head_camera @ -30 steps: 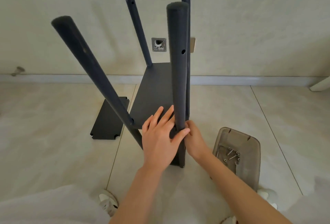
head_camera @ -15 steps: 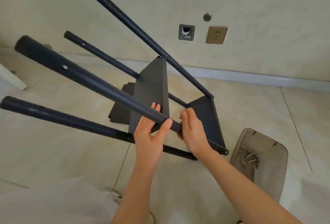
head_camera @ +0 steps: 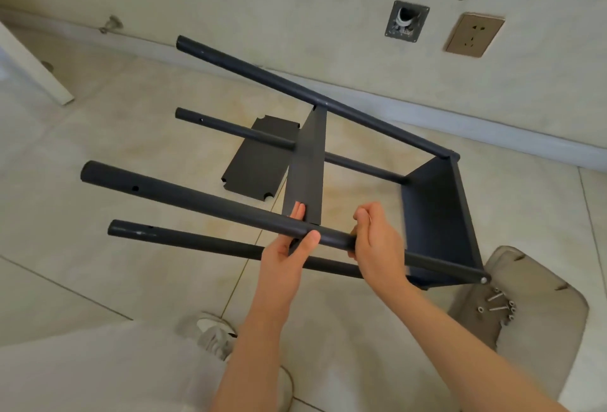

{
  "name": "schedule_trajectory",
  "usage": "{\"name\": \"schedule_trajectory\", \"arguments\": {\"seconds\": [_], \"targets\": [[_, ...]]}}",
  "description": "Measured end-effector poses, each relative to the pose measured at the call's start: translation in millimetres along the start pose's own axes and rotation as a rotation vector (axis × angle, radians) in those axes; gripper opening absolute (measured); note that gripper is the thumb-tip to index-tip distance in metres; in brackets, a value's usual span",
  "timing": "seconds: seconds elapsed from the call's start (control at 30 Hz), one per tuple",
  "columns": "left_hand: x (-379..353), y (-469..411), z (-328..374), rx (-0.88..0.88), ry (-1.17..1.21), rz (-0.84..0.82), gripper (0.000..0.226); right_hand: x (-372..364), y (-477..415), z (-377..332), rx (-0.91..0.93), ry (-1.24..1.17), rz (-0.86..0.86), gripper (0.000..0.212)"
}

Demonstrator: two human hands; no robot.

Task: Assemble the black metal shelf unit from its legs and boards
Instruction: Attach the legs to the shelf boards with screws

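The black shelf frame lies tipped on its side, its several round legs pointing left. Two boards sit between the legs: a middle board (head_camera: 307, 165) and an end board (head_camera: 438, 217) on the right. My left hand (head_camera: 289, 247) grips the nearest upper leg (head_camera: 197, 199) where the middle board meets it, thumb over the tube and fingers against the board. My right hand (head_camera: 377, 244) wraps around the same leg just to the right. A loose black board (head_camera: 259, 155) lies flat on the floor behind the frame.
A translucent plastic tray (head_camera: 522, 339) with several screws (head_camera: 499, 303) sits on the tiled floor at the right, under the frame's end. The wall with a socket (head_camera: 473, 35) and baseboard runs behind. My shoe (head_camera: 213, 332) and trouser leg are at the bottom left.
The frame stood upright a second ago; it has been tipped over to the left and now lies nearly level. Both hands stayed on the near leg.
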State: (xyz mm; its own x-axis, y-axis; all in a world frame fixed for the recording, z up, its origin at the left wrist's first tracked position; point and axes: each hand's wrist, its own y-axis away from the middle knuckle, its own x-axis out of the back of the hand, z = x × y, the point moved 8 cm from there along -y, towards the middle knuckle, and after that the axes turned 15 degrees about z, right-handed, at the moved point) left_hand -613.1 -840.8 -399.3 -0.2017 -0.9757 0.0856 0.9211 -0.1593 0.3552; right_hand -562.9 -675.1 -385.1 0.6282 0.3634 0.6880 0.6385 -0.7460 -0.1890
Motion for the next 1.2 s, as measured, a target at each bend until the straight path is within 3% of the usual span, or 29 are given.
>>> {"name": "schedule_trajectory", "arguments": {"seconds": [0.27, 0.4, 0.57, 0.77, 0.93, 1.0, 1.2], "targets": [[3.5, -8.2, -41.6, 0.105, 0.040, -0.017, 0.063, -14.5, 9.2, 14.7, 0.043, 0.035, 0.031, 0.046], [7.6, -14.2, -64.0, 0.146, 0.016, 0.056, 0.052, -22.9, 12.0, 20.0, 0.065, 0.080, 0.031, 0.040], [8.4, -16.8, -80.6, 0.197, 0.042, 0.091, 0.040, -34.7, 11.2, 28.0, 0.098, 0.134, 0.024, 0.013], [12.3, -17.3, -92.9, 0.220, -0.011, 0.153, 0.021, -43.8, 14.7, 29.4, 0.120, 0.131, -0.014, 0.010], [14.4, -18.6, -97.0, 0.237, -0.020, 0.160, 0.025, -44.6, 15.4, 29.5, 0.137, 0.110, -0.034, 0.013], [18.7, -19.0, -96.7, 0.245, -0.036, 0.182, 0.015, -46.1, 16.1, 29.1, 0.156, 0.121, -0.055, 0.012], [41.1, -9.9, -97.7, 0.234, -0.100, 0.408, 0.013, -55.5, 28.5, 30.9, 0.152, 0.127, -0.176, 0.014]]}}
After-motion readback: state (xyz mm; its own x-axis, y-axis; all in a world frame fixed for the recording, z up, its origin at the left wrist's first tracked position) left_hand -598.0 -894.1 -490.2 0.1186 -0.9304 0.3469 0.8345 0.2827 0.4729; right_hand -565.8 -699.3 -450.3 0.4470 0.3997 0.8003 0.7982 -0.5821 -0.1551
